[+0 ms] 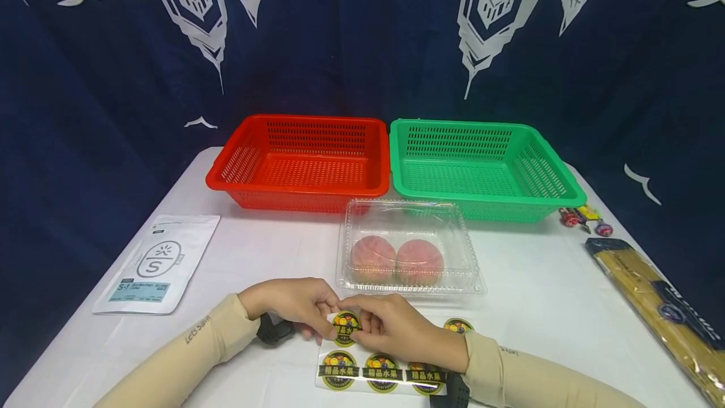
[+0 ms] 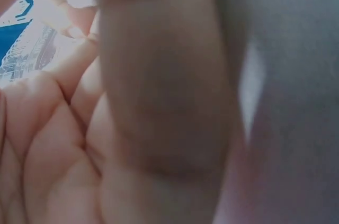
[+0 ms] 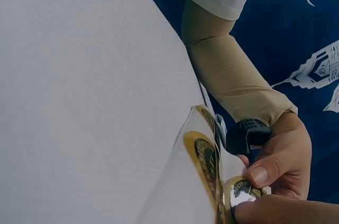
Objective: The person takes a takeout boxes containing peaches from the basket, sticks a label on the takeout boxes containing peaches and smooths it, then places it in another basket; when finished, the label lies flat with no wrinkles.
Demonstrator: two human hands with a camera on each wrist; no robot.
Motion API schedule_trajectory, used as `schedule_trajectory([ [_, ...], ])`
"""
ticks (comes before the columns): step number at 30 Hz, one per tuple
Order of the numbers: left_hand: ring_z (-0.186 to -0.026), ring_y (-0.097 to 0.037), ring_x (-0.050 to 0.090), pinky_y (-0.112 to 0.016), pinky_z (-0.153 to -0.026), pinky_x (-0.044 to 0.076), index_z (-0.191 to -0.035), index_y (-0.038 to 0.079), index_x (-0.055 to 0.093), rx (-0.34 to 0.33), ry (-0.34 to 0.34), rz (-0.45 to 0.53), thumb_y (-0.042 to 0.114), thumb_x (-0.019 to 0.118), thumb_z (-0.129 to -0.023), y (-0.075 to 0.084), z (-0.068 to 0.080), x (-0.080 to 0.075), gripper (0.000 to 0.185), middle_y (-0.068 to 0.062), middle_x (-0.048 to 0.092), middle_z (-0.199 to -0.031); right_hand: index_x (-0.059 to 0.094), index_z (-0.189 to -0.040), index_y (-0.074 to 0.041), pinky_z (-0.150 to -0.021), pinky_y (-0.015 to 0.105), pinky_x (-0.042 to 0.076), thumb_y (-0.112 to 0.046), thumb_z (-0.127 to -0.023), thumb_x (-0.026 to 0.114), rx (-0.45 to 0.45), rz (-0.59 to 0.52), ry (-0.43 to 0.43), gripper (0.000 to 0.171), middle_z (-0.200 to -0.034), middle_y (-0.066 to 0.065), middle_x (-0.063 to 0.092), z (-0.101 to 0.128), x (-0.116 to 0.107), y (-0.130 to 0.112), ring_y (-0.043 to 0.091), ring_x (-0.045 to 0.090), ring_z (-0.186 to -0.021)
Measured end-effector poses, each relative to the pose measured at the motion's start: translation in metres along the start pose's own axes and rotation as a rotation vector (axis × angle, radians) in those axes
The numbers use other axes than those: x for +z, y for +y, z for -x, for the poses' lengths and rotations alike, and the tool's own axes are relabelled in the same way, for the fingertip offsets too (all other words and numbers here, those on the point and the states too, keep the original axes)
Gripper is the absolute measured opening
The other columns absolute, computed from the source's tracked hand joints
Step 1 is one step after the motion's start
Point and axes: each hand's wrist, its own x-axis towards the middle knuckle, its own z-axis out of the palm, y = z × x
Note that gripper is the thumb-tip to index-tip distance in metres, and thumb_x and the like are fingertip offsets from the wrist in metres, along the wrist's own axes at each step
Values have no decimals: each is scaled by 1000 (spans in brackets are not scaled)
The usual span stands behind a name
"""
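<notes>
Nearest the person, a sticker sheet (image 1: pixel 381 367) lies flat on the white table (image 1: pixel 544 282) with round fruit labels in a row; just above it both hands meet over one round sticker (image 1: pixel 346 325); the left hand (image 1: pixel 294 305) pinches its left edge between thumb and curled fingers, and the right hand (image 1: pixel 396 327) pinches the right edge the same way, so both sets of fingers are clamped on that label; the step in hand looks like peeling it free, best done slowly from one edge, keeping it flat and fingertips off the glue; just beyond sits a closed clear clamshell box (image 1: pixel 409 247) with two pink fruits (image 1: pixel 396 260) inside; its lid would take the label; farther back stand a red basket (image 1: pixel 303 162) and a green basket (image 1: pixel 484 167), side by side.
</notes>
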Motion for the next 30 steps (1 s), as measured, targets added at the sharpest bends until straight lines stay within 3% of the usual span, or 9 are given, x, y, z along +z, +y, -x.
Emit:
schedule_trajectory([
  [6,-56,-1,59,-14,-54,48,-96,-4,74,14,5,9,-3,75,-92,1,-2,0,4,6,68,-65,69,-125,-5,-57,12,49,4,-91,81,-40,40,38,38,-75,-6,58,-1,0,1,-12,46,-66],
  [9,-57,0,60,-14,-55,48,-92,0,72,5,5,18,-3,76,-92,2,-3,0,5,7,67,-64,66,-118,-6,-58,12,49,5,-90,81,-55,55,52,35,-76,-5,56,-1,0,1,-10,46,-68],
  [18,-58,-1,61,-13,-54,47,-79,13,61,-23,17,9,-1,78,-92,0,-2,1,26,6,66,-63,61,-89,-13,-58,11,46,-2,-88,86,-31,144,63,27,-76,-7,55,1,0,-3,-9,44,-69],
  [27,-54,0,54,-14,-53,43,-81,11,62,-34,12,-2,-4,80,-90,-2,1,-5,25,6,65,-64,59,-91,-14,-58,14,51,-2,-96,79,13,46,17,24,-76,-7,61,3,-7,-10,-10,49,-68],
  [30,-54,-1,53,-15,-53,42,-79,12,60,-32,41,-34,-2,82,-90,-2,2,-5,28,7,64,-63,60,-93,-13,-61,15,54,-1,-98,77,4,39,19,21,-79,-5,66,3,-11,-13,-9,54,-71],
])
